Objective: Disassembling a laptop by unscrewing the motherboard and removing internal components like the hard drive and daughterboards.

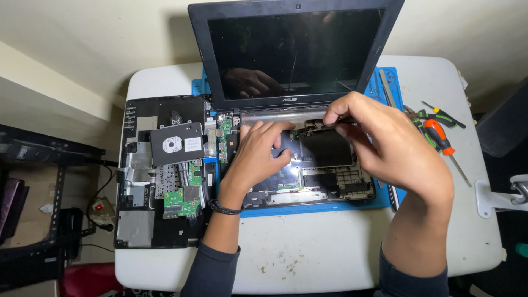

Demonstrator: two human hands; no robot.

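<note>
dark laptop screen [294, 52] upright, white drive label [193, 144]

- left hand [258, 157] flat on the opened laptop base [330, 165], fingers spread
- right hand [379, 137] pinching a dark tool at the hinge
- removed bottom cover [140, 181] by the desk's [308, 258] left edge, hard drive [177, 144] on top
- screwdrivers [437, 132] near the right edge

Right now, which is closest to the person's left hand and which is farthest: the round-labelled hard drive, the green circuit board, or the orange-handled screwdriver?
Measured from the left hand, which rests on the open laptop base:
1. Hard drive, just to its left on the removed black cover.
2. Green circuit board, lower left on that cover; only slightly farther than the drive.
3. Orange-handled screwdriver, far right, beyond the right hand.
</note>
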